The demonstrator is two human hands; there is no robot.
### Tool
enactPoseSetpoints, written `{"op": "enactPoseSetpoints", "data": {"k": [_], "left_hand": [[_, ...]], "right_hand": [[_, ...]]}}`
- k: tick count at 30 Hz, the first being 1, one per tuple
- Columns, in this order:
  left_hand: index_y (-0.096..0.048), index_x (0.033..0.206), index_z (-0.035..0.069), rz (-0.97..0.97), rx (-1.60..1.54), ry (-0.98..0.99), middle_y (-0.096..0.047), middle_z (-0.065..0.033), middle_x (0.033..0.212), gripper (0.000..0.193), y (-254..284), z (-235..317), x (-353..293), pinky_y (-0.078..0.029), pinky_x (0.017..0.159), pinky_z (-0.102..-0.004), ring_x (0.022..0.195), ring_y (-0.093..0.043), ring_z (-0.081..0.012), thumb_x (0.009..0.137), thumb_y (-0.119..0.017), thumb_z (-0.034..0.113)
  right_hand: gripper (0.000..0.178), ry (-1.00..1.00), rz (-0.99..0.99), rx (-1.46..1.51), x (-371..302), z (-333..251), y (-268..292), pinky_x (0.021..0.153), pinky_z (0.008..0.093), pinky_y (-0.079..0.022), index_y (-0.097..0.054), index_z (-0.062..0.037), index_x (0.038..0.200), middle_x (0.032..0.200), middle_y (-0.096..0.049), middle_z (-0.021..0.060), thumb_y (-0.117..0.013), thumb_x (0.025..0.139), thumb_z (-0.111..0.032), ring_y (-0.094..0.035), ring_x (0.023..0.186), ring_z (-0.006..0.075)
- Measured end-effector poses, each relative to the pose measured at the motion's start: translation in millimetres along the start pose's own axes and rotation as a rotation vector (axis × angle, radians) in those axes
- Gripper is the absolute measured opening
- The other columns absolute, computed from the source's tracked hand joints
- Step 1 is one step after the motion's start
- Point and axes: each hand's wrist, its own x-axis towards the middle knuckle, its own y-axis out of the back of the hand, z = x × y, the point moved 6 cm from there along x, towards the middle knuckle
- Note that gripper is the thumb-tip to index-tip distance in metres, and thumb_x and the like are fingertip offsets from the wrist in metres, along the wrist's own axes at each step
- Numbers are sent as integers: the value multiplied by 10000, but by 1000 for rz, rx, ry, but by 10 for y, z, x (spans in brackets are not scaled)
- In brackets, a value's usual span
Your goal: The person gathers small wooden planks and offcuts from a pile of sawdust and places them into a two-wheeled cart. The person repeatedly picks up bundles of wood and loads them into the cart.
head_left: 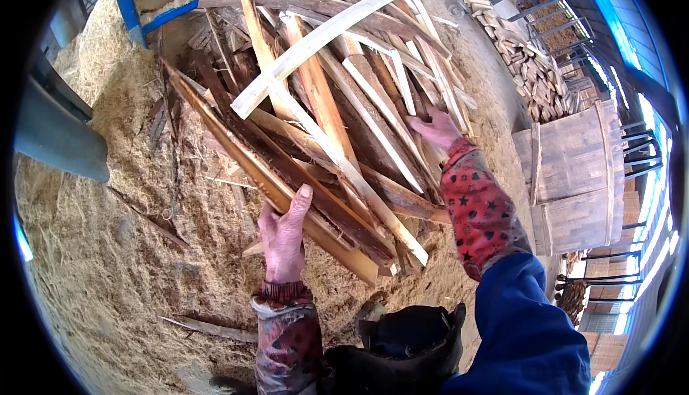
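A heap of rough wood slabs and strips [313, 93], some with bark, lies crisscross before me. My left hand [283, 240] grips a long bark-edged slab [237, 152] on the heap's left side, thumb on top and fingers partly hidden underneath. At the right side, my right hand [439, 131] is closed over narrow wood strips [435, 64], its fingertips partly hidden among them. A pale, slightly curved strip [316, 52] lies across the top of the heap, apart from both hands.
Sawdust [108, 251] covers the ground, with a loose bark strip [208, 329] at lower left. A blue metal frame [129, 7] stands at upper left, above a grey metal part [61, 133]. At right are a wooden panel [574, 172] and a pile of split wood [538, 82].
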Motion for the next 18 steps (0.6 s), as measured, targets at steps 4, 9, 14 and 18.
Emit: {"op": "enactPoseSetpoints", "data": {"k": [4, 9, 14, 18], "left_hand": [[-255, 1354, -89, -160, -142, -13, -499, -215, 1259, 899, -157, -13, 62, -402, 993, -371, 1151, -506, -274, 718, -818, 206], [-393, 1291, -51, -148, -169, -40, -553, -169, 1195, 676, -158, -124, -34, -456, 941, -361, 1074, -554, -246, 768, -771, 148], [-339, 1319, -75, -202, -204, 93, -542, -203, 1205, 719, -246, -310, -29, -427, 979, -366, 1108, -543, -258, 782, -759, 152], [-400, 1291, -22, -204, -280, 77, -560, -139, 1171, 635, -171, -298, -50, -448, 944, -360, 1071, -550, -230, 793, -750, 163]], "right_hand": [[587, -26, -46, 368, -117, -63, 15, 954, 308, -477, -278, 133, 1297, 1200, -555, 251, -566, 916, -209, -584, 1096, 271], [594, -25, 8, 267, -53, 143, -123, 944, 337, -482, -336, 101, 1252, 1197, -549, 245, -624, 872, -253, -570, 1104, 297], [821, 112, 151, 168, 120, 586, 8, 1018, 415, -380, -429, 88, 1224, 1216, -528, 279, -676, 759, -541, -505, 1170, 374], [1011, 74, 148, 96, -106, 139, -87, 1071, 399, -317, -310, 132, 1334, 1308, -422, 319, -668, 736, -600, -397, 1273, 375]]}}
